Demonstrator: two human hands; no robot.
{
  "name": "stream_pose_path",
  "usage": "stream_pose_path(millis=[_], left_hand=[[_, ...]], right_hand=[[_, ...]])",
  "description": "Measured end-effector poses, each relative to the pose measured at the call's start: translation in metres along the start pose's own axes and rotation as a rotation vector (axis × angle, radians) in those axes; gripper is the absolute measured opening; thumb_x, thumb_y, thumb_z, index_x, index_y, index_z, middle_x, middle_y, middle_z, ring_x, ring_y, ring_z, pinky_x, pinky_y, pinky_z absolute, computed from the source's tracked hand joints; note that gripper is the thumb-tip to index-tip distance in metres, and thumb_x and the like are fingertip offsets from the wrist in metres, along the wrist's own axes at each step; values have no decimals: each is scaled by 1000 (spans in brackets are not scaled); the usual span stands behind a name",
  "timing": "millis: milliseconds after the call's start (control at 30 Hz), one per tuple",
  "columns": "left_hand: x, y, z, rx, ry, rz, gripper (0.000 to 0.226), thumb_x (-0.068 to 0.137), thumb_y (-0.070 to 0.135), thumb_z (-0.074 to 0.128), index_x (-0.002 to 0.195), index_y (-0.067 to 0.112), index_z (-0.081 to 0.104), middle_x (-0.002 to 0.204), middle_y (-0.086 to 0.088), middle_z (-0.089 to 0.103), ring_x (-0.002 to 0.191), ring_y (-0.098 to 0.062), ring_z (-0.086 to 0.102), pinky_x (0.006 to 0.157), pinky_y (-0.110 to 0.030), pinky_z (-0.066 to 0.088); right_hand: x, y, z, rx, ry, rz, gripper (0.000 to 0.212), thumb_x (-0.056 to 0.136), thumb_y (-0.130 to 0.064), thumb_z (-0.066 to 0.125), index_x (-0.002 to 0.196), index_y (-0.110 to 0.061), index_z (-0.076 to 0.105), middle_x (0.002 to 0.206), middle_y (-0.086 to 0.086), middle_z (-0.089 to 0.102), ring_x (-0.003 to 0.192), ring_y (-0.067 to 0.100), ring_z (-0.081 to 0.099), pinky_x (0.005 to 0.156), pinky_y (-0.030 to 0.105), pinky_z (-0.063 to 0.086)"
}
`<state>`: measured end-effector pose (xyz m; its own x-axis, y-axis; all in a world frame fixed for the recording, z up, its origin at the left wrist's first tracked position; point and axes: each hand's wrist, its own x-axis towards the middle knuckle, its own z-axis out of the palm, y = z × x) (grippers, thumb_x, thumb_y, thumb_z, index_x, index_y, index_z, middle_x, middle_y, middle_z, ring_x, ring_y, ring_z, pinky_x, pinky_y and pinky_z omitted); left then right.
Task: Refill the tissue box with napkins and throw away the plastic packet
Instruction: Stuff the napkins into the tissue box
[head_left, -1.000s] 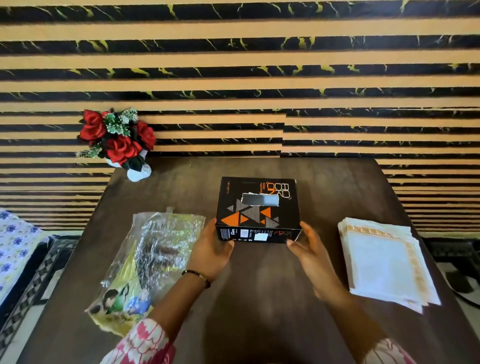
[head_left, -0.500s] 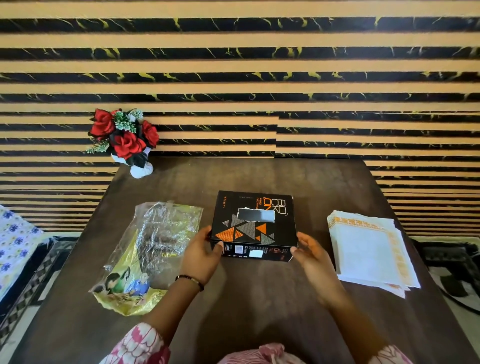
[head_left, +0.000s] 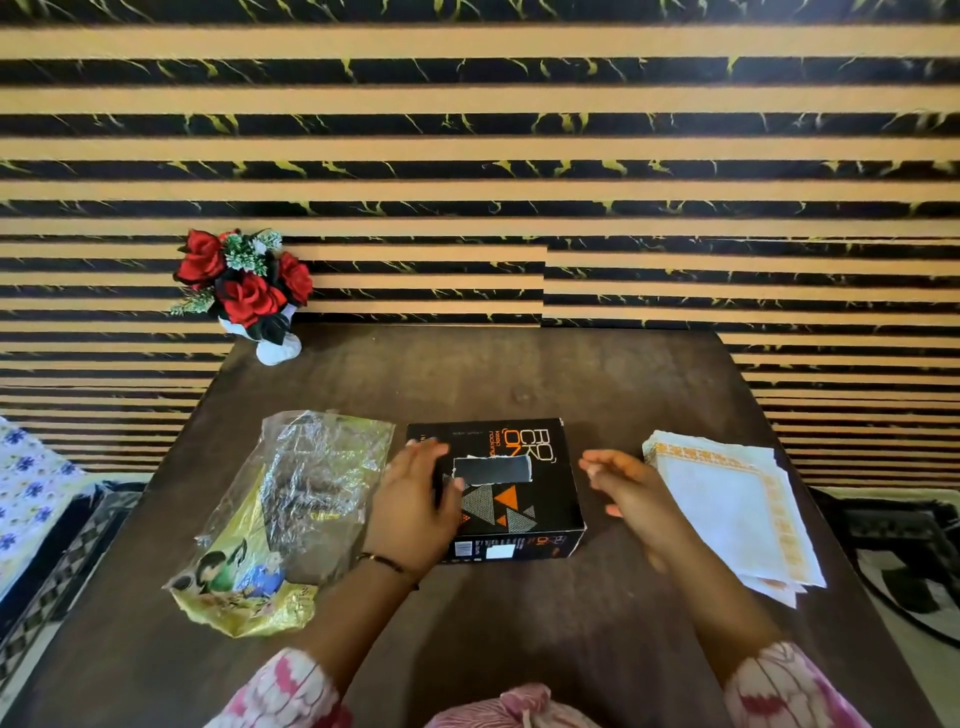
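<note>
A wall (head_left: 467, 156) of black-and-tan horizontal stripes rises behind a dark brown wooden surface (head_left: 519, 623), seen from a head-worn camera as a person works with two bare hands. At the centre of the surface lies a black tissue box (head_left: 524, 499) printed with orange and grey triangles, its torn rectangular slot facing up. To its left, just beside it, sits a crumpled plastic packet (head_left: 291, 519), clear and silvery at the top and yellow with printed figures at the near end. On the right side of the surface, apart from the box, rests a loose stack of white napkins (head_left: 737, 509) with orange patterned borders. A bunch of red artificial roses in a small white vase (head_left: 244, 291) stands at the far left corner against the wall. The left hand (head_left: 415, 504), a thin dark band at its wrist, lies spread flat over the left part of the box top, fingers extended and gripping nothing. The right hand (head_left: 628, 493) hovers between the box and the napkins, fingers loosely parted and empty, touching neither.
</note>
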<state>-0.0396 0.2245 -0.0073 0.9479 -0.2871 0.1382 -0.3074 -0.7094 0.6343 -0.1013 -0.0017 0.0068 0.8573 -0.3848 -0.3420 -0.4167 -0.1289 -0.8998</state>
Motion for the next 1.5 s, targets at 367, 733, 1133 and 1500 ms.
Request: stream_pose_path(millis=[367,733,1133,1500], left_hand=[[5,24,64,431,-206,154,75,83,61,6,146,21,6,158,3,3,145,-16,-5,109,-42,-18],[4,20,63,392,-169,179,70,88,60,14,145,21,14,157,3,10,145,-17,1,109,-40,-18],[3,24,61,380,-188,154,67,89,58,17,146,25,5,157,5,3,145,-16,-4,111,-42,-19],[2,25,62,381,-170,149,67,88,58,17,146,26,6,157,5,5,145,-16,-2,112,-43,-16]], right_hand=[[34,-23,16,-171,-39,-94,36,90,-22,53,126,-19,52,128,-3,57,117,13,51,103,33,39],[53,-23,10,-507,-158,-130,40,93,-24,48,132,-25,42,140,1,48,121,22,49,99,35,39],[50,-9,12,-467,-131,-187,43,94,-18,47,135,-29,39,142,1,45,113,15,51,87,26,38],[50,1,12,-396,-136,-129,42,94,-18,45,133,-34,38,144,1,40,126,23,46,99,40,44]])
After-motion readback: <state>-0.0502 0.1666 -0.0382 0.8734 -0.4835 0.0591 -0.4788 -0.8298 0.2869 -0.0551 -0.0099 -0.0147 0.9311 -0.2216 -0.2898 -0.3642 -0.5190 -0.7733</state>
